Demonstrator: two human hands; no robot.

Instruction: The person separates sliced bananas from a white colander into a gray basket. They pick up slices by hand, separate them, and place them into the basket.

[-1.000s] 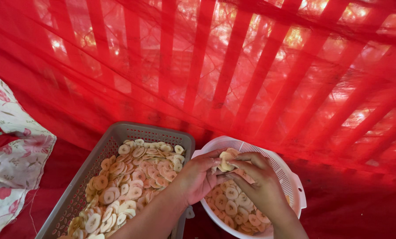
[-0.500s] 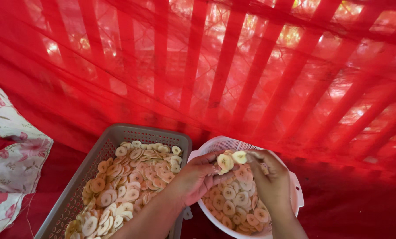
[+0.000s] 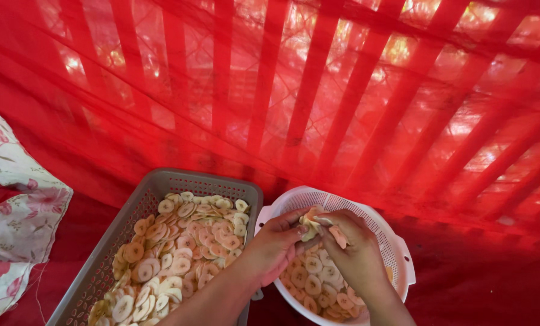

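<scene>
A red net, lit from behind through slats, is stretched across the whole background, and red cloth (image 3: 475,284) is spread beneath the work. A white round colander (image 3: 397,253) holding pale fruit slices is set just beside a grey basket (image 3: 131,211) filled with more slices. A small clump of slices (image 3: 311,222) is pinched between both hands over the colander: the left hand (image 3: 276,244) is curled on its near side, the right hand (image 3: 351,247) is closed on it from above. Judged from this, stuck slices are best peeled apart gently over the colander, so that nothing is dropped on the cloth. A floral cloth (image 3: 13,211) is noted at left.
</scene>
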